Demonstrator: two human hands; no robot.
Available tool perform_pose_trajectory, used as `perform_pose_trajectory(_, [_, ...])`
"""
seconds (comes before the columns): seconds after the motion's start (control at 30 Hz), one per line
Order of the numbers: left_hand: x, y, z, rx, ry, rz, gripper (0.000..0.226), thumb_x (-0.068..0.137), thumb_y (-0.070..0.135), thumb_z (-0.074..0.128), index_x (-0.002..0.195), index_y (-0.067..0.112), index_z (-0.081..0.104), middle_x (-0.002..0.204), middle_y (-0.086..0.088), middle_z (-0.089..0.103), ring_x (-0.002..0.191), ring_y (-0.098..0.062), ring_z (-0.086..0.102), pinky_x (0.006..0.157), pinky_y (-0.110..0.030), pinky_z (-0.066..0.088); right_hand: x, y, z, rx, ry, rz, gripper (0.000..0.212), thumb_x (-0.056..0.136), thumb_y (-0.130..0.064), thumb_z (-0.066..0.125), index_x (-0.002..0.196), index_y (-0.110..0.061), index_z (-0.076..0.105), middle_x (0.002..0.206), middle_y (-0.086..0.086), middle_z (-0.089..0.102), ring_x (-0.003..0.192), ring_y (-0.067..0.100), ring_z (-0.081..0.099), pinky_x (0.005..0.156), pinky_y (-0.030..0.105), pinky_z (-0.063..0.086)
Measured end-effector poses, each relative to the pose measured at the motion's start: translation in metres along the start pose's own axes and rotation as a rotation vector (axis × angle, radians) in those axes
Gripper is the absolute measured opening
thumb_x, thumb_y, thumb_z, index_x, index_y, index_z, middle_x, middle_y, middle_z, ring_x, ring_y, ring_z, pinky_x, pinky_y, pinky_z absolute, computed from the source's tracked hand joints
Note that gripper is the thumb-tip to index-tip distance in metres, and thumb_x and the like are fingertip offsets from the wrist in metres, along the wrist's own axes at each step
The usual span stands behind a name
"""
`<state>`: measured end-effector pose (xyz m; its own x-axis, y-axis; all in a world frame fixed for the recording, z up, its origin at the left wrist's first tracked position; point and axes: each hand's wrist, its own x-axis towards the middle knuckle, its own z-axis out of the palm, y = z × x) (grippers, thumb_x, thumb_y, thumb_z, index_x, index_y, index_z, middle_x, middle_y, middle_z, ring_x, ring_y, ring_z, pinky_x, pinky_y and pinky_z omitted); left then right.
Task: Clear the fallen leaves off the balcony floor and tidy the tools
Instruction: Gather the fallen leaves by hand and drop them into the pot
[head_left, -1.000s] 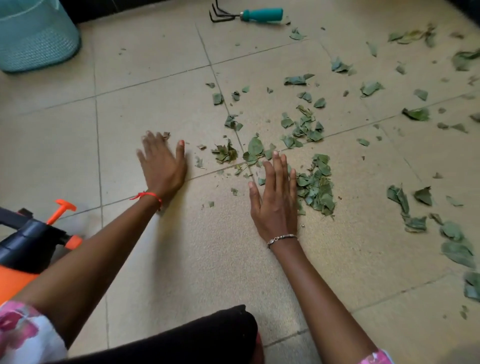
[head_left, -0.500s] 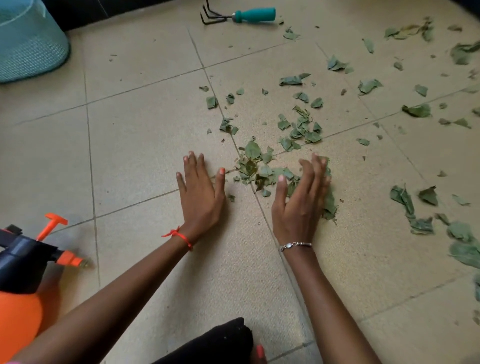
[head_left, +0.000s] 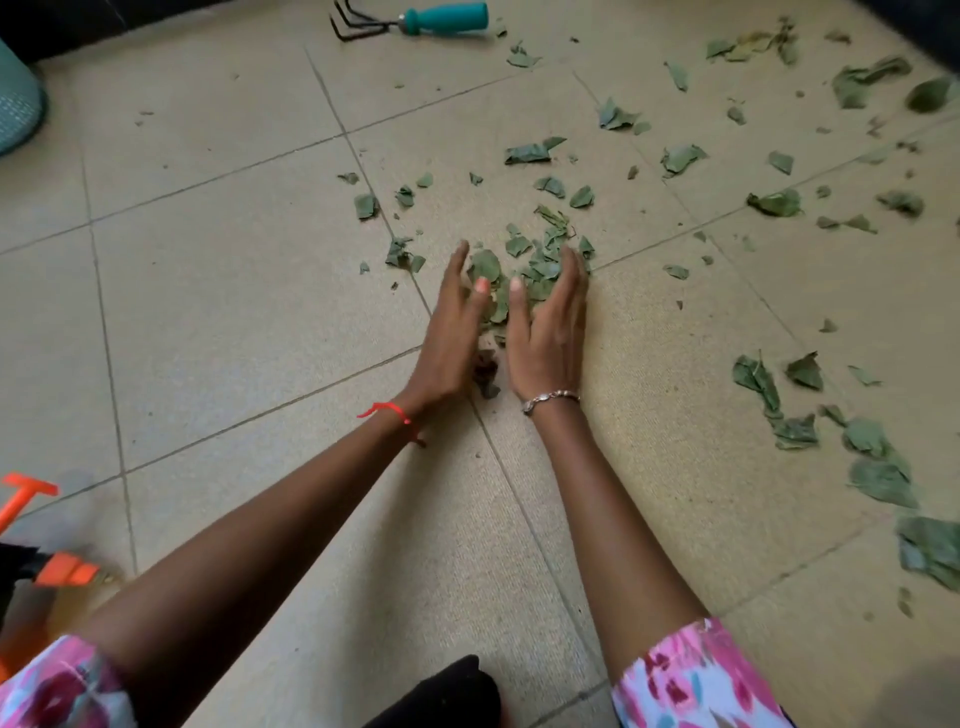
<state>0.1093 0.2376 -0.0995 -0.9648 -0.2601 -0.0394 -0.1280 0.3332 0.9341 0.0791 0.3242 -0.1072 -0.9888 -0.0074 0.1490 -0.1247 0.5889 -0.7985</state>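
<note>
Green leaf pieces lie scattered over the beige tiled floor (head_left: 218, 291). A small heap of leaves (head_left: 524, 270) is pressed between my two palms in the middle of the view. My left hand (head_left: 451, 332) stands on its edge at the heap's left side, fingers straight. On the heap's right side my right hand (head_left: 548, 327) faces it, fingers together and slightly cupped. More loose leaves (head_left: 779, 405) lie to the right and at the back. A hand rake with a teal handle (head_left: 441, 20) lies at the far edge of the floor.
An orange and black sprayer (head_left: 47, 566) stands at the lower left, close to my left forearm. A teal mesh basket (head_left: 15, 109) sits at the far left edge. My dark-clothed knee (head_left: 447, 691) is at the bottom centre. A dark wall base runs along the back.
Both hands swept inward from flat and apart on the floor. They now stand on edge close together, with the leaves between them bunched into one heap.
</note>
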Motion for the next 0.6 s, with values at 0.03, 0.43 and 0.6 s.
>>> perform_pose_trajectory(0.03, [0.002, 0.0, -0.006, -0.079, 0.034, -0.007, 0.066, 0.092, 0.045, 0.024, 0.15, 0.015, 0.015, 0.158, -0.001, 0.016, 0.139, -0.004, 0.02, 0.108, -0.011, 0.021, 0.0, 0.0, -0.004, 0.041, -0.022, -0.024, 0.072, 0.09, -0.05, 0.041, 0.145, -0.008, 0.021, 0.154, 0.015, 0.017, 0.141, 0.026, 0.021, 0.115, 0.048, 0.023])
perform_pose_trajectory(0.43, [0.014, -0.021, -0.049, 0.097, 0.261, 0.037, 0.05, 0.094, 0.036, 0.03, 0.133, 0.011, 0.046, 0.143, -0.004, 0.042, 0.131, -0.009, 0.037, 0.106, -0.013, 0.027, -0.01, 0.007, 0.026, -0.663, -0.112, -0.266, 0.098, 0.072, -0.082, 0.031, 0.148, -0.024, 0.015, 0.156, 0.013, 0.011, 0.144, 0.028, 0.008, 0.109, 0.051, -0.012])
perform_pose_trajectory(0.6, [0.025, -0.026, -0.059, 0.183, 0.315, 0.177, 0.038, 0.093, 0.029, 0.042, 0.116, 0.001, 0.053, 0.12, -0.007, 0.038, 0.112, 0.0, 0.039, 0.092, 0.0, 0.028, 0.031, 0.005, 0.014, -0.551, 0.0, -0.191, 0.1, 0.068, -0.082, 0.034, 0.148, -0.025, 0.02, 0.156, 0.012, 0.014, 0.144, 0.03, 0.008, 0.11, 0.053, -0.009])
